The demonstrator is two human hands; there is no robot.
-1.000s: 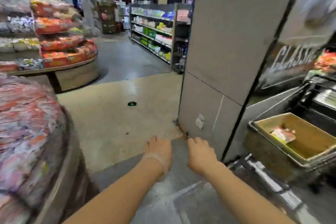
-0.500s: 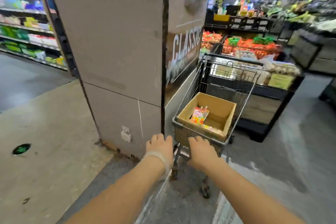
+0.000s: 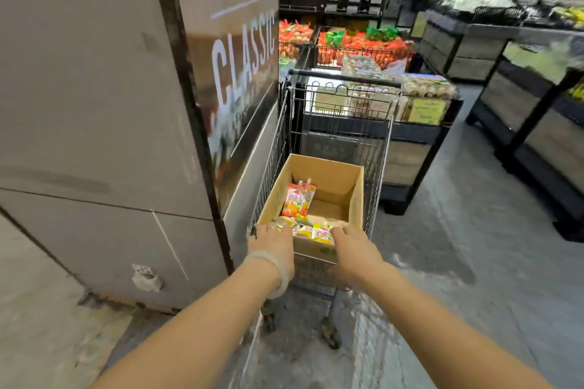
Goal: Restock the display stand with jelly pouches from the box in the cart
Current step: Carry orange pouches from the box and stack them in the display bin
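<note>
An open cardboard box (image 3: 335, 177) sits in a wire shopping cart (image 3: 380, 164) straight ahead. One colourful jelly pouch (image 3: 298, 200) leans upright against the box's left wall. A few more pouches (image 3: 320, 232) lie flat by its near edge. My left hand (image 3: 273, 243), a pale band on its wrist, reaches over the box's near-left corner with its fingers on the lying pouches. My right hand (image 3: 355, 251) reaches over the near rim beside them, fingers extended. Neither hand holds anything. The display stand is out of view.
A grey pillar (image 3: 104, 136) with a "CLASSIC" sign (image 3: 243, 73) stands tight against the cart's left side. A produce display (image 3: 363, 44) is behind the cart. Dark stands (image 3: 521, 123) line the right, with grey aisle floor (image 3: 458, 246) between.
The view swung right from the round display stand to the cart. Both hands moved forward, from hanging in front of me to the near edge of the box.
</note>
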